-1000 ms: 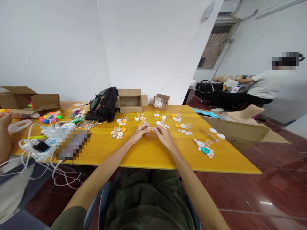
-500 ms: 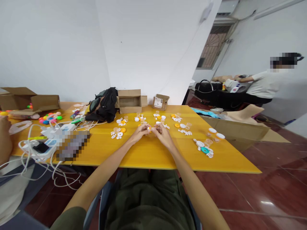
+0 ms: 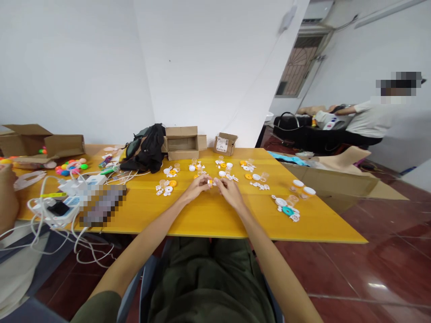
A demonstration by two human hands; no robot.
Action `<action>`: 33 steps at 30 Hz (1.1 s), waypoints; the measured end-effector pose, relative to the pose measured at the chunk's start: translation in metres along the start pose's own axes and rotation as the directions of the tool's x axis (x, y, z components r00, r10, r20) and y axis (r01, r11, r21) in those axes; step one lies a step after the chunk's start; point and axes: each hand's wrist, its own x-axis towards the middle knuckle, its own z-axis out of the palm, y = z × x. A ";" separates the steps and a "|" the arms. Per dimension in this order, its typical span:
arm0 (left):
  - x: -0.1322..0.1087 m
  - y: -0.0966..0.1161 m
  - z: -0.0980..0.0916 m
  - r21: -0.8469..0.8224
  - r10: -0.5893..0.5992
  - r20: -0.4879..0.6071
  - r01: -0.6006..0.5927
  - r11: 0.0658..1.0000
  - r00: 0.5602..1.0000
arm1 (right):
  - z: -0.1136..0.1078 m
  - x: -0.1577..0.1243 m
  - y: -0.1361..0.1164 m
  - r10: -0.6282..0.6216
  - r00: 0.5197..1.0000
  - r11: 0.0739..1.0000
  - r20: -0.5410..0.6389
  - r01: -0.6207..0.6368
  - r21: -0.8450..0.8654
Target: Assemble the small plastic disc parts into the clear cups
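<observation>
Above the wooden table [image 3: 215, 215], my left hand [image 3: 197, 187] and my right hand [image 3: 230, 192] are close together. Between their fingertips is a small orange and white part [image 3: 210, 183], with my left fingers closed round it. My right fingers are pinched at its right side; the exact contact is too small to tell. Groups of small plastic pieces lie about: an orange ring [image 3: 173, 183] and a white disc [image 3: 168, 190] on the left, a teal ring [image 3: 288, 211] and a white disc [image 3: 280, 202] on the right.
Two lidded tubs [image 3: 307, 193] stand near the right edge. Behind are an open carton [image 3: 182, 144], a small box [image 3: 225, 144] and a black bag [image 3: 148, 150]. A power strip [image 3: 62, 208] with cables lies left, beside another person's arm [image 3: 6, 197]. Another person sits far right.
My hands have stayed in nearly the same place, with the fingers shifted slightly around the small part. Its orange side shows a little differently. The arm at the left edge has moved slightly.
</observation>
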 end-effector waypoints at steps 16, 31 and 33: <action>0.005 -0.010 0.000 -0.012 0.055 0.058 -0.055 0.998 0.997 | -0.002 0.001 0.006 0.081 0.997 0.993 0.000 -0.081 -0.087; 0.004 -0.008 0.000 -0.020 0.066 0.002 -0.066 0.998 0.998 | -0.001 0.000 -0.003 0.066 0.998 0.990 -0.015 -0.064 0.124; 0.004 -0.008 0.000 -0.022 0.061 0.003 -0.061 0.998 0.998 | -0.001 0.000 -0.003 0.062 0.998 0.992 0.005 -0.063 0.107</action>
